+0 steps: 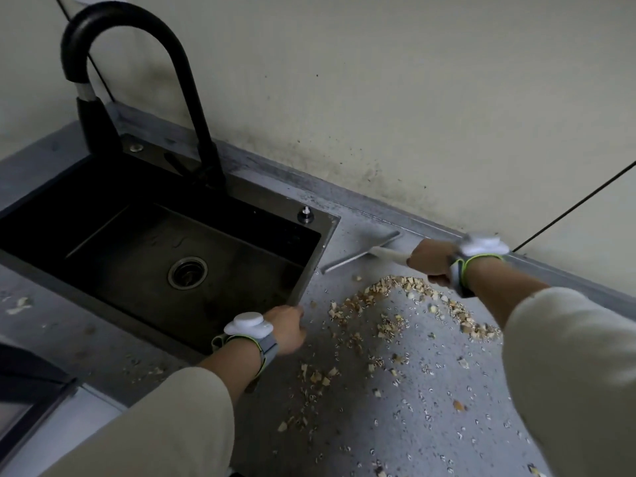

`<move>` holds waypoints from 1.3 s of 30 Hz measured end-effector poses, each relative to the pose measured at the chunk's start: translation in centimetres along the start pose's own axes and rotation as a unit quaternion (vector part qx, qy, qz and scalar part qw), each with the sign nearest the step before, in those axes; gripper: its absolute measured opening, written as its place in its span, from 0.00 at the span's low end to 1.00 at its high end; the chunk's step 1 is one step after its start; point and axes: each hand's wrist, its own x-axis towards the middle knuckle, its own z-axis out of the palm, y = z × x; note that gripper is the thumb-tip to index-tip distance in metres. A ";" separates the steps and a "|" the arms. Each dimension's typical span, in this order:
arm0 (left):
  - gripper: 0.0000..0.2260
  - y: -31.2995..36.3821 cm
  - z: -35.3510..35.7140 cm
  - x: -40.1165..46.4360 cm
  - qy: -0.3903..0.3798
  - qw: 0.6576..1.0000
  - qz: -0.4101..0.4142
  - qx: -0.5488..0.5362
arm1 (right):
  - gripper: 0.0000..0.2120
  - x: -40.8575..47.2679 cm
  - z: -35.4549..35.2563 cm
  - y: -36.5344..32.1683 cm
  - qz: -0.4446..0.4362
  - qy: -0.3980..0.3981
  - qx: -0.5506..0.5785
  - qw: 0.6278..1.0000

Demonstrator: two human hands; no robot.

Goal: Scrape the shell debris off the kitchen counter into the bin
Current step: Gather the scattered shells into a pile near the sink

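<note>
Now the right hand (434, 261) grips the scraper (364, 247) handle far behind the shell bits (389, 304) on the counter (430, 390), and the left hand (287, 328) rests loosely curled near the sink (320, 256).

Dim, stained cream wall (378, 80) behind black sink (303, 270) and arched black faucet (137, 63).

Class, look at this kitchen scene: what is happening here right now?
A person is clearing shell debris from a grey counter beside a black sink. The right hand grips a scraper set down behind the pile, near the wall. The left hand rests at the sink's corner. Debris is still scattered; no bin is clearly visible.
</note>
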 end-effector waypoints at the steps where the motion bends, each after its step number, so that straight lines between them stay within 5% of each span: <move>1: 0.18 -0.1 -0.1 0.1 -0.008 1.000 0.001 -0.001 | 0.13 -0.7 -0.9 0.0 0.007 -0.016 -0.026 1.000; 6: 0.17 -0.9 0.1 1.0 -0.042 0.999 0.008 0.021 | 0.12 -0.9 -2.5 -0.7 0.001 -0.051 -0.006 0.999; 14: 0.04 -1.9 2.2 2.7 -0.050 0.997 0.014 0.063 | 0.07 1.6 0.8 -5.9 -0.037 0.061 0.024 0.997; 19: 0.04 -2.2 2.0 2.9 -0.055 0.997 0.029 0.049 | 0.41 4.4 4.7 -4.1 -0.005 0.082 0.033 0.996; 25: 0.04 -2.4 1.8 2.9 -0.070 0.995 0.047 0.054 | 0.40 4.3 3.9 -3.3 0.001 0.044 0.011 0.999; 28: 0.10 -2.2 1.0 2.6 -0.065 0.997 0.034 0.033 | 0.10 2.8 1.5 -2.9 0.024 0.024 -0.057 0.998; 30: 0.13 -2.0 0.6 2.3 -0.060 0.998 0.023 0.021 | 0.07 -0.2 0.1 -3.3 0.018 -0.015 -0.098 0.995; 32: 0.14 -1.8 0.3 2.1 -0.049 0.998 0.021 0.016 | 0.12 -2.6 -1.3 -4.0 0.006 -0.057 -0.061 0.996; 39: 0.14 -1.5 0.1 1.9 -0.050 0.998 0.016 0.031 | 0.18 -3.1 -0.9 -4.7 -0.006 0.027 0.058 0.998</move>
